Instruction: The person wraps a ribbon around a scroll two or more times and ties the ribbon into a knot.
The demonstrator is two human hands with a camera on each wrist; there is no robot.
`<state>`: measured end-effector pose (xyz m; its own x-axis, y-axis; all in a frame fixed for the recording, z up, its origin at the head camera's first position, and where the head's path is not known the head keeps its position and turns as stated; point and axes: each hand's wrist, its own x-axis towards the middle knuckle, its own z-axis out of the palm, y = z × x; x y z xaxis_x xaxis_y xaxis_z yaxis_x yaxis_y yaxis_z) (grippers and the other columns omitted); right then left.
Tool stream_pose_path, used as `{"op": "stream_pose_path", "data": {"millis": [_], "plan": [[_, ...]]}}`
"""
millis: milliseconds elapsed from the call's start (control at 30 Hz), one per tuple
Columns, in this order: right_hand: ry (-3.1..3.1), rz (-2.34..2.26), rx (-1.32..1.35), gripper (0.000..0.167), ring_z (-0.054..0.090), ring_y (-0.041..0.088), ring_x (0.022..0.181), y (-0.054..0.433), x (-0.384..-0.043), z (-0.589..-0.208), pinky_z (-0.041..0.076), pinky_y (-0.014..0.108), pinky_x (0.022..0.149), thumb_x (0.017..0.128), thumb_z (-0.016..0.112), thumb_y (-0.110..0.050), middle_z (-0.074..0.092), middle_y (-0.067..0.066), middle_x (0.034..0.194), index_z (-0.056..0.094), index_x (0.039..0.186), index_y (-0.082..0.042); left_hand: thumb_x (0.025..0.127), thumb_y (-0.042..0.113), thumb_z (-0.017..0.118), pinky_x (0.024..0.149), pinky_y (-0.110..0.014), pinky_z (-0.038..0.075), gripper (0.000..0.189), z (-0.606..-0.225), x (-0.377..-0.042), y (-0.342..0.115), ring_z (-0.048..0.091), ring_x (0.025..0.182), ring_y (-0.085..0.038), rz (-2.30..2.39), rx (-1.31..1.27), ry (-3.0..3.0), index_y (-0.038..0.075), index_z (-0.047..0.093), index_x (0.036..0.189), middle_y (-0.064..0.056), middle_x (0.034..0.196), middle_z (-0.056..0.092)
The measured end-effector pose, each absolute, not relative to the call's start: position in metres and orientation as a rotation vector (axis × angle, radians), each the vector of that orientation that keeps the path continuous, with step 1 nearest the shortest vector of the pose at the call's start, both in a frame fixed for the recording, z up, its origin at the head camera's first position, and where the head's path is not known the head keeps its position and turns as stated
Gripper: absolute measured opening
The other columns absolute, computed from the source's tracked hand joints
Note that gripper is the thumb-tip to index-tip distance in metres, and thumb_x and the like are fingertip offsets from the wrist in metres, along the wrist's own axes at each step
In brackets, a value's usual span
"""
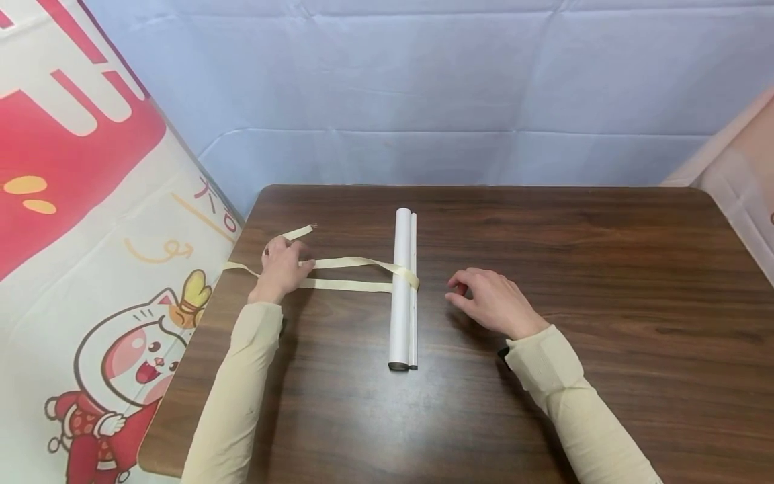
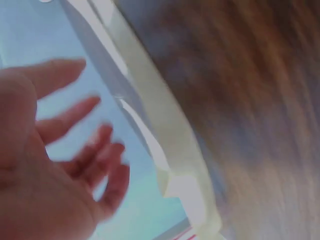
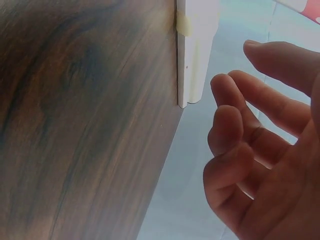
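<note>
A thick white roll [image 1: 399, 323] with a dark lower end lies lengthwise on the table, a thin white rod [image 1: 414, 329] close along its right side. Round both passes a cream ribbon [image 1: 347, 285], whose two lengths run left beneath or beside my left hand [image 1: 281, 269]. In the left wrist view that hand's loosely bent fingers are blurred and hold nothing, with the ribbon [image 2: 165, 115] beyond them. My right hand [image 1: 492, 299] hovers right of the rod, fingers relaxed and bare. The right wrist view shows the roll [image 3: 202, 55] apart from the fingertips.
The brown wooden table [image 1: 605, 269] extends widely to the right. One ribbon end reaches the table's left edge; a frayed end lies above the left hand. Pale blue cloth [image 1: 423, 87] hangs behind, and a cartoon-printed sheet [image 1: 36, 323] stands at the left.
</note>
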<state>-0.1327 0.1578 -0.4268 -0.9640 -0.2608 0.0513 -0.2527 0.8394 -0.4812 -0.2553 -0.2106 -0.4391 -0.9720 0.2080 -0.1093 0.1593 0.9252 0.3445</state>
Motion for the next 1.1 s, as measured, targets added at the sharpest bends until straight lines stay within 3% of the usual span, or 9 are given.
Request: {"op": "stream_pose_path", "data": {"millis": [267, 500, 833, 1033, 1100], "plan": [[2.990, -0.769, -0.409, 0.019, 0.057, 0.010, 0.073, 0.159, -0.132, -0.427, 0.047, 0.032, 0.066, 0.088, 0.067, -0.026, 0.065, -0.006, 0.084, 0.070, 0.102, -0.014, 0.088, 0.021, 0.067, 0.096, -0.054, 0.039, 0.034, -0.435, -0.247, -0.195, 0.045, 0.115, -0.039, 0.461, 0.657, 2.794, 0.003, 0.064, 0.117, -0.020, 0.119, 0.052], [2.978, -0.771, -0.398, 0.019, 0.057, 0.011, 0.073, 0.160, -0.131, -0.427, 0.047, 0.032, 0.065, 0.089, 0.067, -0.026, 0.065, -0.005, 0.085, 0.070, 0.102, -0.014, 0.084, 0.019, 0.070, 0.092, -0.051, 0.043, 0.027, -0.442, -0.246, -0.192, 0.051, 0.107, -0.037, 0.391, 0.691, 2.797, 0.005, 0.068, 0.106, -0.017, 0.108, 0.056], [2.971, -0.780, -0.394, 0.019, 0.057, 0.011, 0.073, 0.158, -0.130, -0.428, 0.047, 0.032, 0.065, 0.089, 0.067, -0.026, 0.065, -0.005, 0.085, 0.070, 0.102, -0.013, 0.083, 0.011, 0.065, 0.089, -0.046, 0.041, 0.008, -0.449, -0.245, -0.195, 0.051, 0.091, -0.029, 0.409, 0.786, 2.792, 0.007, 0.070, 0.079, -0.010, 0.084, 0.060], [2.965, -0.787, -0.486, 0.024, 0.060, 0.014, 0.081, 0.148, -0.129, -0.432, 0.050, 0.037, 0.072, 0.090, 0.066, -0.026, 0.065, -0.003, 0.094, 0.069, 0.110, -0.012, 0.083, 0.014, 0.063, 0.090, -0.047, 0.042, 0.009, -0.446, -0.243, -0.194, 0.052, 0.091, -0.029, 0.397, 0.772, 2.770, 0.007, 0.067, 0.079, -0.011, 0.088, 0.058], [2.954, -0.781, -0.549, 0.029, 0.061, 0.017, 0.089, 0.143, -0.128, -0.433, 0.051, 0.039, 0.077, 0.090, 0.066, -0.026, 0.065, 0.000, 0.102, 0.068, 0.115, -0.011, 0.083, 0.015, 0.062, 0.085, -0.044, 0.043, 0.009, -0.444, -0.242, -0.193, 0.053, 0.088, -0.027, 0.398, 0.764, 2.773, 0.008, 0.065, 0.079, -0.010, 0.087, 0.058]]}}
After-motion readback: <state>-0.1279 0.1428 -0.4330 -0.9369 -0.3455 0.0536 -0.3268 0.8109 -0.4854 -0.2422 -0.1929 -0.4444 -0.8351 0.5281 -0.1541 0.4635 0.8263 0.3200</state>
